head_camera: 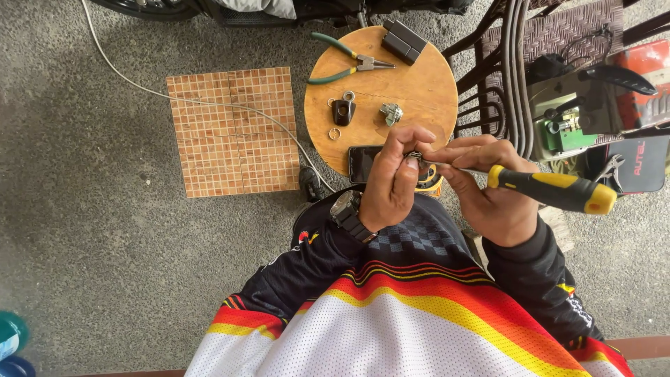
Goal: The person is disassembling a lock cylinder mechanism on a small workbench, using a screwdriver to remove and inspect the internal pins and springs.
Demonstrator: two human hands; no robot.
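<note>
Your left hand (392,178) has its grip closed around a small dark metal part (414,156), pinched between thumb and fingertips just above the near edge of the round wooden worktop (419,91), and your right hand (488,188) is wrapped shut on the yellow-and-black screwdriver (558,190), whose shaft runs left into that part. Keep the shaft in line with the part, so the tip does not skate off towards your left fingers, and press along the shaft before you turn; holding both wrists low over the worktop would let anything that drops land on wood, not on the concrete. The tip itself is hidden behind your fingers, so I cannot tell how it is seated. On the worktop lie green-handled pliers (347,59), a black key fob shell (343,110), a small silver lock piece (391,112), a few rings, two flat black boxes (403,39) at the far rim and a dark phone (363,162) partly under your left hand. To the right (past the chair) sit a red box-like thing (649,77) with pale markings and a black case (638,164) with red lettering; left, a brown tiled square (234,129) on the floor.
</note>
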